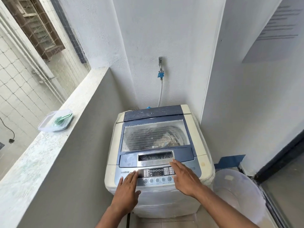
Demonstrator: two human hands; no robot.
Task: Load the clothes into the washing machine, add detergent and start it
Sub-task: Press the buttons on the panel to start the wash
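A white and blue top-loading washing machine [194,127] stands in the corner with its glass lid [154,135] down. Clothes [169,139] show through the lid inside the drum. My left hand [127,190] lies flat, fingers spread, on the left part of the control panel [156,174]. My right hand [185,177] hovers flat over the panel's right side, its fingertips near the lid handle. Neither hand holds anything. A clear detergent box [55,120] with a green scoop [61,120] inside sits on the ledge at left.
A concrete ledge [41,153] runs along the left, with netting beyond it. A tap [160,66] with a white hose is on the wall behind the machine. A clear plastic tub [238,193] stands on the floor at right, beside a dark door frame [279,158].
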